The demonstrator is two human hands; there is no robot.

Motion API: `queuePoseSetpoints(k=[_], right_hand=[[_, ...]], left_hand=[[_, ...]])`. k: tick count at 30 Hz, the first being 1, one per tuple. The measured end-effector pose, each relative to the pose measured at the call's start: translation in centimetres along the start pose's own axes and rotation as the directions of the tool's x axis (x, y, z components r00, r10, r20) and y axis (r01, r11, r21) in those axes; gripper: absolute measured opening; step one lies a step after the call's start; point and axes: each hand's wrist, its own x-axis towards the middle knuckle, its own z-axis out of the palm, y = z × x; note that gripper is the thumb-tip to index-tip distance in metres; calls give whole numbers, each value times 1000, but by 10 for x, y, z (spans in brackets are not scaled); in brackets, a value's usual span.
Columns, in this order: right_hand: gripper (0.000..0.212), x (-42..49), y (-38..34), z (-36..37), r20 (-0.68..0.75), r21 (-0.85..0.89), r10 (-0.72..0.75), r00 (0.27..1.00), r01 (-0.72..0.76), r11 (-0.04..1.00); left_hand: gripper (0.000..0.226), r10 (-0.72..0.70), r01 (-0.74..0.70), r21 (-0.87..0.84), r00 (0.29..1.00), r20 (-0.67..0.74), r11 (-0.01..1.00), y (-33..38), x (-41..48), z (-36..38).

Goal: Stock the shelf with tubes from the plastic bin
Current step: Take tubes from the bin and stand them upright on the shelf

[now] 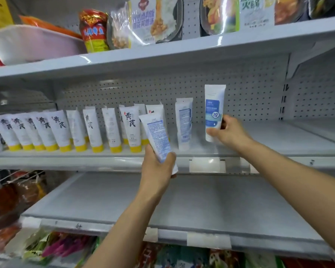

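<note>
- The right hand curls fingers and thumb round the lower half of a blue-labelled tube, upright, cap down at the middle shelf.
- The left hand grips a second tube by its cap end, tilted toward 11 o'clock, in front of the shelf edge.
- A lone white tube stands between them, with yellow-capped tubes in a row at its 9 o'clock.
- A pegboard backs the shelf, and food packets sit above at 12 o'clock.

Above my head: red-and-yellow packet stood upright, just beside clear-wrapped meal packs. Orange bag lay further left, partly hidden. Perforated grey back panel faced me. Blank white label strips ran below. At my lower left, blurred brown snack bags sat under wire rack; pink-green packets at bottom.
</note>
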Motion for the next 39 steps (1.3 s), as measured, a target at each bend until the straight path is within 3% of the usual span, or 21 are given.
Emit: queuePoseSetpoints(k=[5, 10, 25, 28, 30, 33, 34, 36, 39], right_hand=[[41, 36, 17, 16, 13, -64, 41, 999, -41, 997], [44, 62, 29, 26, 28, -93, 40, 999, -37, 995], [31, 92, 56, 26, 96, -79, 35, 995, -27, 997], [48, 92, 58, 21, 101, -151, 133, 986, -117, 982], [61, 85, 54, 14, 29, -240, 167, 985, -155, 958], [37, 60, 39, 5, -92, -277, -34, 995, 7, 961], [30, 49, 31, 4, -62, -210, -79, 995, 65, 976], [27, 26, 16, 7, 137, -10, -144, 980, 147, 989], [39, -5, -6, 22, 428, 16, -238, 872, 256, 967]], left_hand=[[38, 12, -12, -2, 998, 57, 1000, -9, 18, 14], [49, 38, -38, 36, 999, 19, 999, -9, 30, 24], [48, 70, -70, 8, 997, -33, 998, -18, 40, 41], [44, 63, -63, -8, 997, -42, 998, -18, 37, 41], [38, 75, -76, -6, 996, -52, 997, -18, 35, 40], [32, 87, -88, -14, 995, -58, 996, -17, 33, 38], [31, 87, -89, -16, 994, -59, 996, -16, 33, 37], [29, 90, -92, -18, 994, -68, 996, -12, 32, 38], [36, 124, -125, -15, 991, -55, 992, -4, 31, 43]])
